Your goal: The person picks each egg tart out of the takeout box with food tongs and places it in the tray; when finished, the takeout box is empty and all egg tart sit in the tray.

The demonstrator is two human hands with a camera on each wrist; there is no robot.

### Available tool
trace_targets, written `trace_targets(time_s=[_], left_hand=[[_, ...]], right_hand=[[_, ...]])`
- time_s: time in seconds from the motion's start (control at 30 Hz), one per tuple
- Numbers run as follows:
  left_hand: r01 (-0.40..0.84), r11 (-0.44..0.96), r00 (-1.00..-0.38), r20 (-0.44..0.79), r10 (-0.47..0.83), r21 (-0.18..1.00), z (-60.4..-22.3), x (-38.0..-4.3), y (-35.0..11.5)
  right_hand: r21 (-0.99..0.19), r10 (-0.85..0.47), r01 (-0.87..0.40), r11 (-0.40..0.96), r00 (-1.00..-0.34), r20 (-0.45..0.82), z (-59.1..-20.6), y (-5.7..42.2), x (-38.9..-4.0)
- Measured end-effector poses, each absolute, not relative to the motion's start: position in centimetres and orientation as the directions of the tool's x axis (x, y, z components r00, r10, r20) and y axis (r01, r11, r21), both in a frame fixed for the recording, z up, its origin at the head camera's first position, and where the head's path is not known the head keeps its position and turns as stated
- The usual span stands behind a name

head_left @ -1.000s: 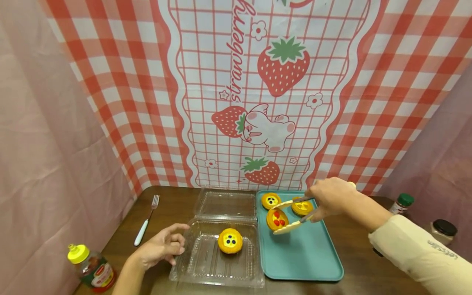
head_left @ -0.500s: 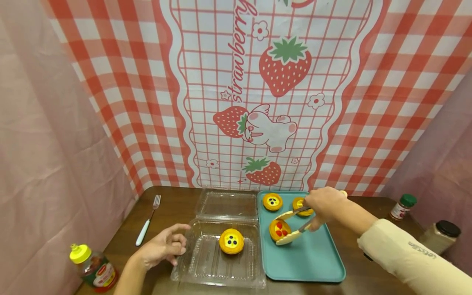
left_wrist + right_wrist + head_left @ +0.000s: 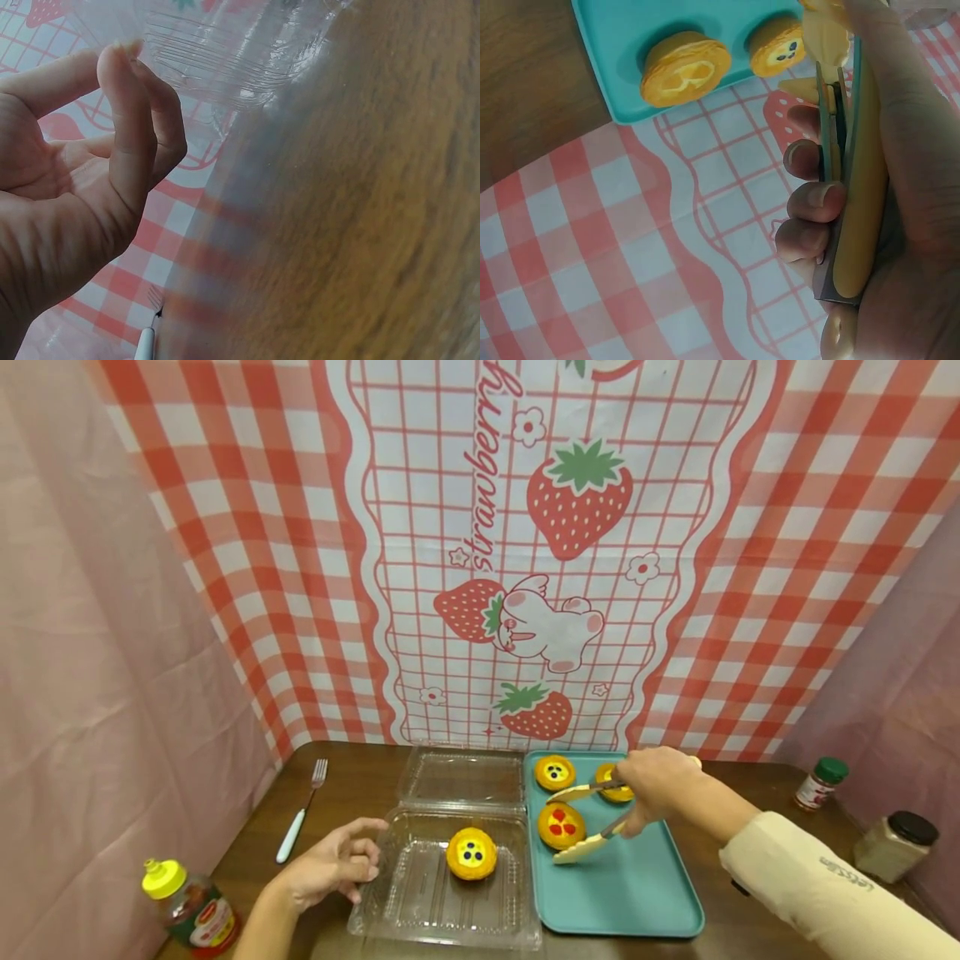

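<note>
My right hand [image 3: 658,783] grips a pair of tongs [image 3: 592,845] with cream-coloured tips. The tongs' tips are spread on either side of a tart with red pieces [image 3: 561,826], which lies face up on the teal tray [image 3: 622,893]. Behind it on the tray are a tart with dark berries [image 3: 555,772] and a yellow-topped tart [image 3: 686,71], partly covered by the tongs in the head view. At the left rim of a clear plastic clamshell box [image 3: 420,910], my left hand [image 3: 335,864] rests with loosely bent fingers. Inside the box sits another berry tart [image 3: 472,854].
Left of the box lies a fork [image 3: 300,814] with a pale handle. A yellow-capped squeeze bottle [image 3: 191,910] stands at the front left. On the right are a green-capped jar [image 3: 821,783] and a black-lidded jar [image 3: 896,846]. A checked cloth [image 3: 300,568] hangs behind the table.
The red-topped tart, tilted between the tongs before, now lies flat on the tray. The tongs have spread wider around it. My left hand has stayed at the box rim.
</note>
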State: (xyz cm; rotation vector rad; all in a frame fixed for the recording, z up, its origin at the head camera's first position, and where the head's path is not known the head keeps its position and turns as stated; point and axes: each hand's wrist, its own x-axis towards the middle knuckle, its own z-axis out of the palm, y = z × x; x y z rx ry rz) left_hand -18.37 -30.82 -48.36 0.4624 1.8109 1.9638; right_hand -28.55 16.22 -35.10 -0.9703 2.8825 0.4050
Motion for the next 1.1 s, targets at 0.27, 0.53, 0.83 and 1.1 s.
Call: trace_targets(time_s=[0.27,0.53,0.83,1.1], left_hand=[[-0.082,-0.047,-0.852,-0.045,0.521,0.996,-48.3,-18.4,-30.8],[-0.084,-0.042,-0.854,-0.051,0.518,0.996,-48.3,-18.3,-30.8],[-0.092,-0.043,-0.855,-0.057,0.516,0.995,-48.3,-18.3,-30.8],[-0.078,-0.088,-0.847,-0.020,0.531,0.993,-48.3,-18.3,-30.7]], right_hand=[[0.218,-0.565,-0.584,0.782,-0.812,-0.145,-35.4,16.9,-28.2],[0.179,-0.582,-0.597,0.782,-0.802,-0.132,-35.7,17.8,-28.0],[0.130,-0.575,-0.583,0.802,-0.812,-0.098,-35.4,19.0,-28.0],[0.085,-0.582,-0.583,0.808,-0.812,-0.044,-33.3,20.2,-27.9]])
